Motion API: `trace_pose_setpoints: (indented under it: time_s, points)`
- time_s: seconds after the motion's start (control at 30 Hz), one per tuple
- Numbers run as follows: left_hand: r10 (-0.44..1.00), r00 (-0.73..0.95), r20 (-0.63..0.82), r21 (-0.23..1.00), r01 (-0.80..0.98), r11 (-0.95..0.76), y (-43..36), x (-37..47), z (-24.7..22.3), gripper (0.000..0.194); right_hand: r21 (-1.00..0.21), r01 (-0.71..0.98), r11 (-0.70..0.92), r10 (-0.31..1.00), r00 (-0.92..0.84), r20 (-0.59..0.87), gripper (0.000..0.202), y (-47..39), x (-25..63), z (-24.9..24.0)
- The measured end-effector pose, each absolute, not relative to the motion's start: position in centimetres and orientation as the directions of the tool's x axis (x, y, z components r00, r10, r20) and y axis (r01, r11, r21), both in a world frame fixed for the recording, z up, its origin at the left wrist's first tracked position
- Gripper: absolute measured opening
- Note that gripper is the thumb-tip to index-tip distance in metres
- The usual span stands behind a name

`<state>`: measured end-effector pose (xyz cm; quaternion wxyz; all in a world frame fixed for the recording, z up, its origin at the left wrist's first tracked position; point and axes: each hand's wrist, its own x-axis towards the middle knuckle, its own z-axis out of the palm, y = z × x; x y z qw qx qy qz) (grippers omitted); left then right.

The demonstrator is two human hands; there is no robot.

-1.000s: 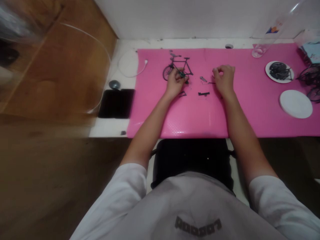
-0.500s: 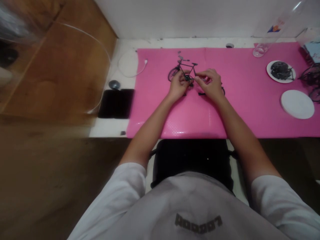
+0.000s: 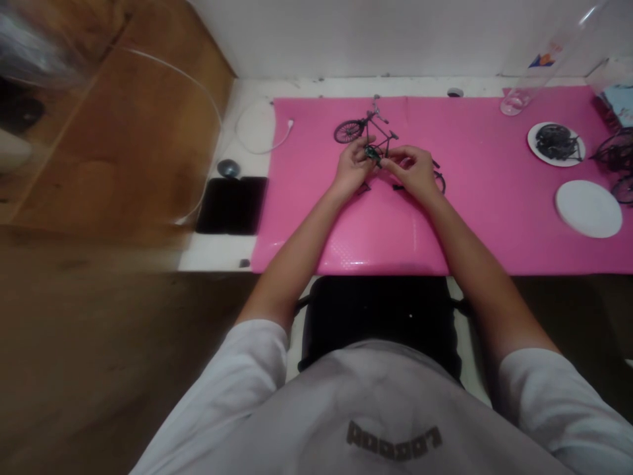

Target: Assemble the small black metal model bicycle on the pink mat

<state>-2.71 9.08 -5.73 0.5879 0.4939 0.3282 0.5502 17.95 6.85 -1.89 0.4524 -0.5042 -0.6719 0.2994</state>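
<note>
A small dark miniature bicycle [image 3: 380,132] is held tilted over the pink mat, its front wheel to the left and its handlebar towards the wall. My left hand [image 3: 352,168] is closed around the lower frame by the green-tinted crank area. From the other side, my right hand [image 3: 413,170] pinches at the bicycle's lower rear, close to the crank; its fingertips hide the exact part gripped. No rear wheel shows on the held bicycle. Behind my right hand, a loose black wheel [image 3: 440,183] lies partly hidden. A small dark part [image 3: 364,189] rests beside my left wrist.
On the pink mat [image 3: 494,218], a white plate with dark parts [image 3: 531,142] and a white lid-like disc [image 3: 588,208] stand to the right, near more miniature bicycles [image 3: 618,155]. A clear plastic tube [image 3: 514,102] leans behind. At left lie a black flat object [image 3: 231,206] and a white cable [image 3: 281,140].
The bicycle has turned in my hands: its handlebar and seat have swung to the right, and the front wheel lies flatter. My right fingertips have shifted slightly down towards the crank.
</note>
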Motion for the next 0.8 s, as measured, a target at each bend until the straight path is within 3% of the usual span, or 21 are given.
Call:
trace_pose_setpoints:
  time_s: [0.57,0.8]
  points:
    - [0.968,0.138,0.209,0.948,-0.272,-0.166,9.3,-2.8,-5.8,0.056,-0.855,0.407,0.322,0.947,-0.118,0.300,0.022,6.6,17.8,-1.7]
    - [0.956,0.158,0.247,0.941,-0.274,-0.198,10.1,-2.2,-6.8,0.052,-0.854,0.413,0.315,0.948,-0.103,0.300,0.027,7.1,18.0,-2.3]
